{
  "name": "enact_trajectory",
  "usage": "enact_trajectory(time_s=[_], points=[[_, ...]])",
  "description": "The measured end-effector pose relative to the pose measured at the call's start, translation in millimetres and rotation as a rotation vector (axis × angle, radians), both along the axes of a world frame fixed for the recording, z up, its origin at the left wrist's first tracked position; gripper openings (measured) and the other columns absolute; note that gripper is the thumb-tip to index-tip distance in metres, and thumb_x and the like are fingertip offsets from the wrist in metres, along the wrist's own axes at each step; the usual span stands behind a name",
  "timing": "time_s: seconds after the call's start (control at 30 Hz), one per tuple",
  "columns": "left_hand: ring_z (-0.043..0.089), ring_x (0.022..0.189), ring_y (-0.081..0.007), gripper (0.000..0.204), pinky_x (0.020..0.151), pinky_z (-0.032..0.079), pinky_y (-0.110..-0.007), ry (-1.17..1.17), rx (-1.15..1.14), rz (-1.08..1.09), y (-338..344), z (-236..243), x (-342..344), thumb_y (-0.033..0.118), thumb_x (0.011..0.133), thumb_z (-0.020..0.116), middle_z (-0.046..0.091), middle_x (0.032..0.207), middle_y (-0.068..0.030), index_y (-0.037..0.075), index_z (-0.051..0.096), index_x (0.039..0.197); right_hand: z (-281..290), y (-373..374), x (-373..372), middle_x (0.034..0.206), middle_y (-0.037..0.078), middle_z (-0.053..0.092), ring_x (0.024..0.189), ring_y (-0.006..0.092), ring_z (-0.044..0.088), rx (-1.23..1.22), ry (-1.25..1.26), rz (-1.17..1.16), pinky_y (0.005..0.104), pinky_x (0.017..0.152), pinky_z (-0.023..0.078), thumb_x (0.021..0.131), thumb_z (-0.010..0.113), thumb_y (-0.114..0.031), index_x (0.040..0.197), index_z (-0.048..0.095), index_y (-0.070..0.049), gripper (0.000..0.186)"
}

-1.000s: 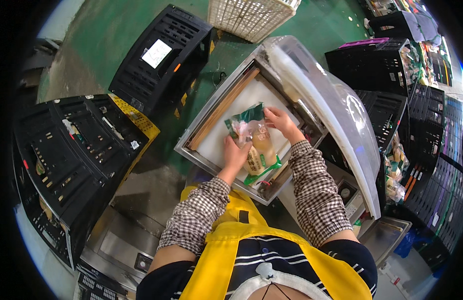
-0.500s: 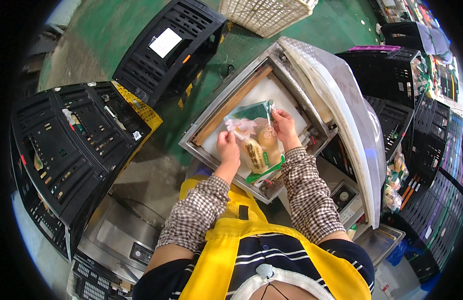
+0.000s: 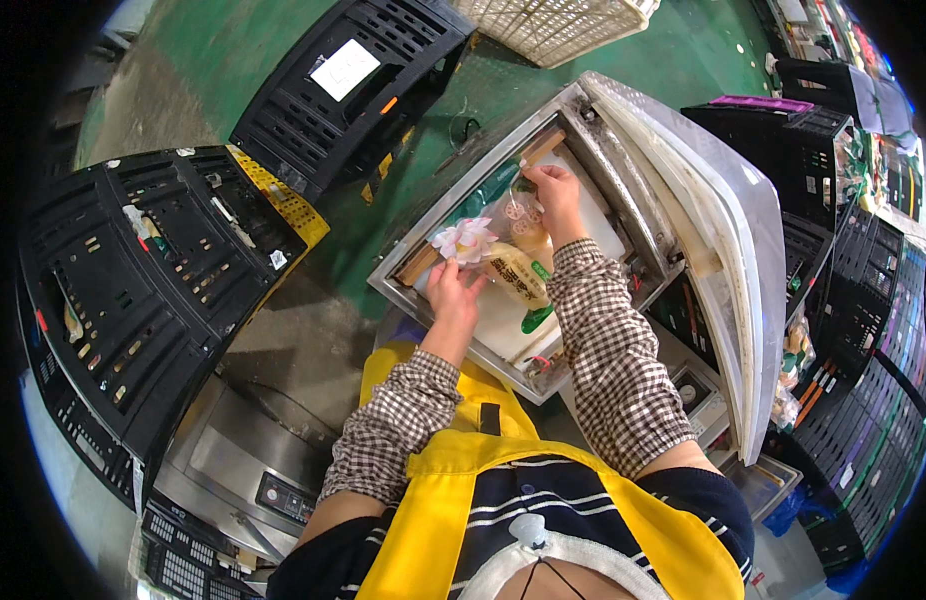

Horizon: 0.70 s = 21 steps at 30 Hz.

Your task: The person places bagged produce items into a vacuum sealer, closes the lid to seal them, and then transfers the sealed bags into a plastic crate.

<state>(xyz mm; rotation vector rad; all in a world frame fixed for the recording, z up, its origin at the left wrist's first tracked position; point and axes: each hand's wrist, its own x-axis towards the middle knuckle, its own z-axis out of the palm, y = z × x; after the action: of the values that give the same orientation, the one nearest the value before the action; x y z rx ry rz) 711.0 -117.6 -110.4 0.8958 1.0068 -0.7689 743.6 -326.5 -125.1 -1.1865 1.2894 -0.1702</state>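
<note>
A clear plastic bag (image 3: 519,277) printed with a pink flower and green ends holds pale, rounded pieces that look like lotus root. It lies slanted over the white bed of an open-lidded metal vacuum sealer (image 3: 423,237). My left hand (image 3: 453,300) pinches the bag's near left edge beside the flower. At the far right corner my right hand (image 3: 556,200) grips the bag with thumb and fingers. The bag's far green end rests along the wooden bar (image 3: 543,146) at the chamber's far left side, partly covering it.
The clear domed lid (image 3: 728,260) stands raised on the right. Stacked black crates (image 3: 123,290) are at the left, with another black crate (image 3: 348,90) farther off. A cream basket (image 3: 558,25) stands on the green floor. More black crates (image 3: 768,155) rise behind the lid.
Both hands have carried the bag away from me and tilted it, its green end now lying at the chamber's far left side. My right hand has moved farther forward than my left.
</note>
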Motion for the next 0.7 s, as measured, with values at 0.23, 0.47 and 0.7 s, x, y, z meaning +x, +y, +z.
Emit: enact_trajectory(time_s=[0.23, 0.47, 0.7], points=[[0.053, 0.104, -0.0251, 0.019, 0.089, 0.047, -0.048, -0.126, 0.179, -0.197, 3.0, 6.2, 0.2, 0.016, 0.096, 0.049, 0.053, 0.116, -0.0137, 0.003, 0.046, 0.109, -20.9, -2.7, -1.9, 0.058, 0.002, 0.058, 0.052, 0.0095, 0.050, -0.238, 0.139, 0.111, 0.0275, 0.049, 0.041, 0.072, 0.080, -0.025, 0.066, 0.063, -0.001, 0.030], [0.041, 0.119, -0.0323, 0.049, 0.103, 0.031, -0.046, -1.164, 0.748, -0.965, 6.7, 40.1, 26.7, 0.020, 0.083, 0.063, 0.045, 0.127, -0.0174, -0.001, 0.043, 0.123, 5.1, 3.0, 14.4, 0.060, 0.009, 0.061, 0.054, 0.0150, 0.056, -0.557, 0.438, 0.340, 0.0323, 0.053, 0.045, 0.068, 0.080, -0.043, 0.066, 0.062, 0.000, 0.046], [0.036, 0.124, -0.0375, 0.063, 0.106, 0.028, -0.046, -1.400, 0.834, -1.278, -1.3, 38.0, 49.9, 0.020, 0.078, 0.067, 0.040, 0.134, -0.0188, -0.005, 0.040, 0.129, 19.2, 6.3, 21.0, 0.069, 0.013, 0.064, 0.063, 0.0236, 0.062, -0.660, 0.292, 0.206, 0.0355, 0.062, 0.048, 0.076, 0.075, -0.032, 0.076, 0.061, 0.000, 0.035]])
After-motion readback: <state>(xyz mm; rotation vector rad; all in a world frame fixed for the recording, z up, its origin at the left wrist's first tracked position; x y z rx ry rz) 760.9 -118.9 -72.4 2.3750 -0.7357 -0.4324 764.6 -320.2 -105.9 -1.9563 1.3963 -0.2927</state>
